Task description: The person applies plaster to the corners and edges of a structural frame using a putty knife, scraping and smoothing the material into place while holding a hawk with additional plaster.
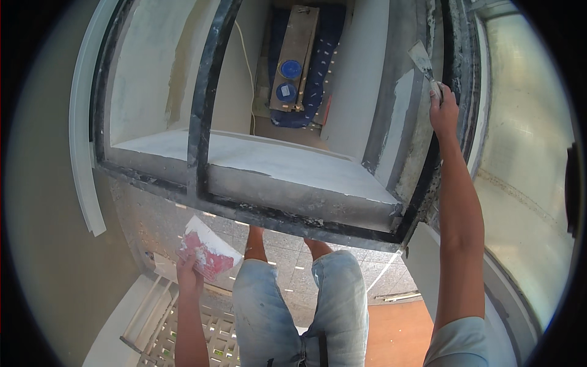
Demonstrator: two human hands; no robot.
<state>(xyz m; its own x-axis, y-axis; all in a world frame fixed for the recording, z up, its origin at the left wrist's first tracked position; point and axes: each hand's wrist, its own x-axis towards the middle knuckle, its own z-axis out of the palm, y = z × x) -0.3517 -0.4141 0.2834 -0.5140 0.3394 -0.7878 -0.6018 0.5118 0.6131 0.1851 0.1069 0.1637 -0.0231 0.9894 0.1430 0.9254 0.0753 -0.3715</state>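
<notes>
At the lower left, my left hand [188, 276] grips a red putty board [214, 262] by its edge. White putty [202, 229] covers the far part of the board. My right hand [445, 111], raised at the upper right, is closed round the handle of a putty knife [422, 59]. The knife's blade points up and left, at the right side wall of the window opening [416, 131]; whether it touches the surface I cannot tell. A white strip of putty [397, 110] lies on that grey wall, just below and left of the blade.
A dark window frame [306, 225] with an upright bar [205, 101] crosses in front of me. Behind it is a whitened sill [287, 160]. Beyond and lower, two blue-lidded tubs [290, 69] stand on a wooden plank [302, 30]. A pale metal strip [82, 140] runs along the left.
</notes>
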